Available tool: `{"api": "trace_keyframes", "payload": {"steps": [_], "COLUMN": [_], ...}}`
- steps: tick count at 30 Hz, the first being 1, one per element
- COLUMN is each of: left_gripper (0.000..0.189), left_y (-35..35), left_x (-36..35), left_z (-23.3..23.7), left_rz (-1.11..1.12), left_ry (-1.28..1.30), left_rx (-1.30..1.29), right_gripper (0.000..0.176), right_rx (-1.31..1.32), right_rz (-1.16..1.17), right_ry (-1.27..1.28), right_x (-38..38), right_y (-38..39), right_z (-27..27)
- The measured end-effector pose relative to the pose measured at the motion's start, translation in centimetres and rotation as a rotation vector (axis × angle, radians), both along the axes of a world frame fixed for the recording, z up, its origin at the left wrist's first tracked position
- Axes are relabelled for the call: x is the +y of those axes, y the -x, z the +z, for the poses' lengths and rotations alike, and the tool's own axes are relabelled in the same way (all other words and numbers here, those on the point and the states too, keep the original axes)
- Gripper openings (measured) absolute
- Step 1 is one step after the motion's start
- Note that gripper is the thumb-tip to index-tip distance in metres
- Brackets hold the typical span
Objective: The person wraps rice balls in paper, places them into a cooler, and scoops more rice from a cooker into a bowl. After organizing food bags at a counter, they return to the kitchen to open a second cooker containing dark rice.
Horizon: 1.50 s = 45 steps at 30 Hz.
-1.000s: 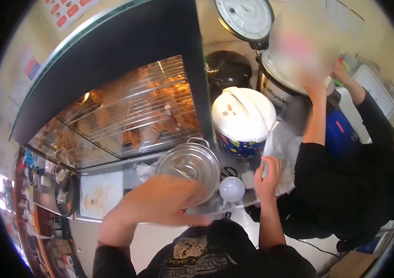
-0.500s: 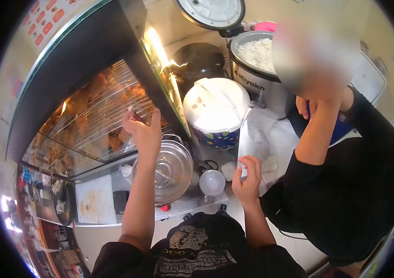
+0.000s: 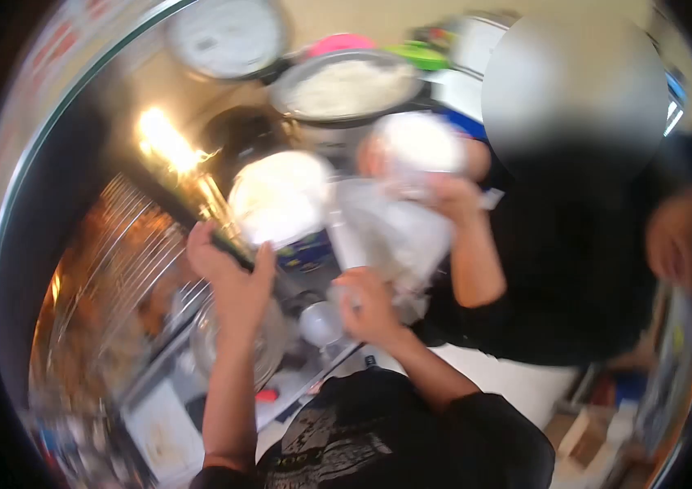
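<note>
My left hand (image 3: 236, 273) is raised at the edge of the glass-fronted warming cabinet (image 3: 179, 191), thumb and fingers spread, with nothing visible in it. Below its forearm is a clear glass lid (image 3: 260, 342). My right hand (image 3: 370, 306) is over the counter, just right of a small white bowl (image 3: 321, 323). Its fingers are curled in, and a pale blurred patch shows between thumb and fingers; I cannot make out what it is. Beyond it lies a white plastic sheet or bag (image 3: 403, 224).
A person in black on the right holds a round white thing (image 3: 423, 145), blurred. Behind stand a cooker full of rice (image 3: 350, 88) and a white-lidded tub (image 3: 281, 200). Fried pieces on racks (image 3: 126, 269) fill the cabinet. A white board (image 3: 162, 432) lies lower left.
The view has swung right and blurred. My right hand's fingers have curled in near the bowl. My left hand now shows against the cabinet edge. The other person has lifted a round white thing.
</note>
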<state>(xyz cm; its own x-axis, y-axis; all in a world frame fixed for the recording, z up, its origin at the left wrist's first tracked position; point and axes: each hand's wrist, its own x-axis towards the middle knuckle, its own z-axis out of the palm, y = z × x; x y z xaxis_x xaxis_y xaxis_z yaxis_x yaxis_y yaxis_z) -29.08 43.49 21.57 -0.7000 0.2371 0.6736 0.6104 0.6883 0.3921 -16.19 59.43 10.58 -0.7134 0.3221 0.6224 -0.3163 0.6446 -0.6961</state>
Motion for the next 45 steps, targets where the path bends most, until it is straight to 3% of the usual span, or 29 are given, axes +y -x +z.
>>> {"api": "trace_keyframes", "payload": {"steps": [2,4,6,8,9,10,14,16,19,20,21,22,26,27,28,29,30,32,33,34,35,36,37,38,39,40,42,43,45], "left_gripper": [0.074,0.076,0.079,0.085,0.09,0.088,0.085,0.082,0.083,0.084,0.082,0.08,0.069,0.066,0.064,0.061,0.059,0.045,0.035,0.034,0.029,0.029,0.026,0.031,0.028,0.023,0.022,0.023,0.022], "left_y": [2.7,7.7,10.3,15.8,14.5,15.9,15.1,14.4,14.2,15.7,17.6,15.2,10.8,9.7,8.7,7.5,7.1,1.0,-2.5,-3.8,-8.1,-10.8,-13.8,-18.1,-20.8,-24.5,-31.9,-36.0,-44.6], "left_x": [2.3,4.4,6.4,7.5,8.4,8.6,9.6,9.8,9.8,9.8,9.4,9.8,13.1,13.6,13.8,12.5,10.9,5.4,-0.1,-1.6,-6.7,-9.8,-14.6,-19.4,-22.6,-26.2,-32.1,-34.8,-39.5], "left_z": [-0.8,-2.5,-3.5,-8.8,-7.5,-9.6,-10.1,-9.5,-9.2,-11.1,-13.6,-10.7,-11.2,-11.2,-11.4,-10.9,-10.6,-6.4,-2.1,-4.7,-1.7,-2.8,-2.3,-3.5,-7.1,-8.1,-16.7,-19.0,-20.2], "left_rz": [-0.255,-0.296,-0.099,-0.161,-0.103,-0.078,0.033,-0.061,-0.112,-0.066,-0.215,-0.143,-0.159,-0.144,-0.139,-0.142,-0.132,-0.393,-0.559,-0.628,-0.608,-0.58,-0.574,-0.55,-0.417,-0.215,0.235,0.433,0.64], "left_ry": [-0.058,-0.05,0.23,0.23,0.158,0.016,-0.155,-0.295,-0.265,-0.189,-0.34,-0.311,-0.228,-0.25,-0.281,-0.317,-0.351,-0.433,-0.434,-0.522,-0.535,-0.576,-0.467,-0.654,-0.705,-0.963,-1.125,-1.232,-1.482], "left_rx": [-0.278,-0.586,-0.55,-0.575,-0.701,-0.75,-0.763,-0.85,-0.833,-0.74,-0.837,-0.91,-0.872,-0.86,-0.824,-0.763,-0.714,-0.502,-0.601,-0.436,-0.524,-0.377,-0.587,-0.713,-0.869,-1.044,-0.977,-0.906,-0.749], "right_gripper": [0.026,0.026,0.026,0.027,0.027,0.028,0.029,0.03,0.031,0.031,0.031,0.031,0.023,0.024,0.022,0.024,0.023,0.036,0.031,0.027,0.023,0.021,0.02,0.019,0.017,0.017,0.017,0.017,0.022], "right_rx": [-0.019,-0.005,-0.026,-0.084,-0.114,-0.132,-0.19,-0.186,-0.15,-0.174,-0.197,-0.222,-0.164,-0.213,-0.043,0.021,0.149,-0.031,0.01,0.055,0.103,0.119,0.135,0.158,0.246,0.198,0.089,0.11,0.056], "right_rz": [-0.001,-0.043,-0.07,-0.131,-0.139,-0.186,-0.29,-0.316,-0.331,-0.308,-0.273,-0.219,-0.051,0.08,0.039,0.072,0.097,0.252,0.275,0.274,0.26,0.362,0.46,0.556,0.676,0.771,0.95,0.996,1.213], "right_ry": [0.008,-0.011,-0.013,0.001,0.01,0.019,0.033,0.019,-0.047,-0.024,-0.002,0.018,-0.095,0.081,-0.115,-0.161,-0.072,0.04,0.051,0.067,0.089,0.022,-0.043,-0.12,-0.221,-0.185,-0.104,-0.225,-0.167], "right_x": [-0.4,-1.2,-1.8,-2.4,-2.7,-3.0,-3.3,-3.2,-3.0,-2.9,-3.0,-3.2,-3.4,-3.4,-3.1,-2.2,-3.9,-2.8,-4.0,-5.0,-6.5,-8.1,-10.0,-13.0,-14.9,-17.3,-23.5,-28.7,-36.8], "right_y": [-1.4,-3.4,-5.5,-7.2,-7.9,-8.7,-11.5,-11.8,-11.8,-11.5,-11.1,-10.6,-8.3,-8.0,-6.9,-5.7,-4.4,-3.1,-2.2,-1.5,-1.0,-0.8,-0.9,-2.2,-1.9,-2.3,-4.7,-6.7,-8.3], "right_z": [-0.1,0.5,1.0,-0.7,-1.3,-1.4,-2.3,-2.9,-3.2,-3.4,-3.6,-3.7,-2.8,-4.1,-5.2,-7.4,-5.4,-4.4,-3.6,-2.7,-1.7,0.5,3.6,5.6,6.2,5.7,3.9,6.1,1.7]}}
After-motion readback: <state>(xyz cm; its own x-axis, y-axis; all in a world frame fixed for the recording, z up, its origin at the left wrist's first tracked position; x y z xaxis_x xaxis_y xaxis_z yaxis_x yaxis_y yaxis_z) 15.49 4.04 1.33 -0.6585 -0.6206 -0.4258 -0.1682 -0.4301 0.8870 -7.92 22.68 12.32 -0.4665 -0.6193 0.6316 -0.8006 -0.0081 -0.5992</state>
